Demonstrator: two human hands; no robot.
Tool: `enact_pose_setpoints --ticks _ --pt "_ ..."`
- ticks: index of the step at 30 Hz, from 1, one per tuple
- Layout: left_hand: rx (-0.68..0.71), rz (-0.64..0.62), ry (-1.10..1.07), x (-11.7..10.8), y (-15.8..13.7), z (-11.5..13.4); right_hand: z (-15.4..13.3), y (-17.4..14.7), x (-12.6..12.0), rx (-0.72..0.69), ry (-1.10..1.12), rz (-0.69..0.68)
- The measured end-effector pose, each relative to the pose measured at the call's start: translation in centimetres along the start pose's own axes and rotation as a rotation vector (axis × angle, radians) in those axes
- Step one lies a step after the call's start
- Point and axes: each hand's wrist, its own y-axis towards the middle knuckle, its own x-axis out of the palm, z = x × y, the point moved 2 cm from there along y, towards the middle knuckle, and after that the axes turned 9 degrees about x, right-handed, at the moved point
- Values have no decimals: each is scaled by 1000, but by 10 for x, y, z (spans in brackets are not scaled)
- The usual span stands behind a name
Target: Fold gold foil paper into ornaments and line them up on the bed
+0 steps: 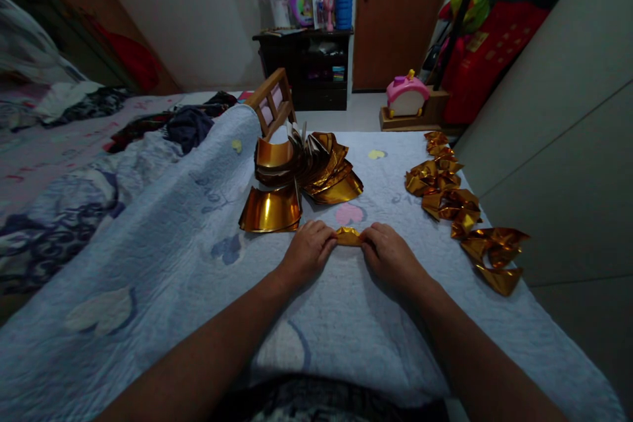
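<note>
A narrow folded piece of gold foil paper (349, 237) lies low over the bed cover, its two ends pinched between my hands. My left hand (310, 247) closes on the left end, thumb and fingers together. At the other end, my right hand (388, 250) grips in the same way. Just beyond my left hand, a fanned stack of gold foil sheets (271, 208) rests on the cover, some of them curled. To the right, several folded gold foil pieces (450, 203) form a row along the bed's edge.
A pale blue quilted cover (198, 316) with heart shapes spreads under everything. Rumpled clothes (188, 125) lie at the left. Behind stand a wooden headboard (271, 102), a dark cabinet (306, 69) and a pink toy (408, 95). A pale panel (558, 165) borders the right side.
</note>
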Motion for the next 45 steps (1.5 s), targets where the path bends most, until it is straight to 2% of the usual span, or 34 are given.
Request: enact_pose_setpoints --ticks 8,17,21,30,38,42,45 --pt "-18 0 12 -1 1 3 -1 3 2 25 -71 -14" --pt "-70 37 -10 -1 4 6 -6 3 5 48 -155 24" --pt "-84 16 -14 0 5 5 -7 3 4 63 -152 38" --pt "-174 69 -158 -6 8 6 -3 3 5 57 -33 60" --pt "-242 78 -458 -7 5 9 3 3 3 16 150 82" --pt "-222 129 -543 -7 4 10 4 3 2 -6 235 104" --pt "-149 136 -538 -9 5 11 4 2 0 -33 267 130"
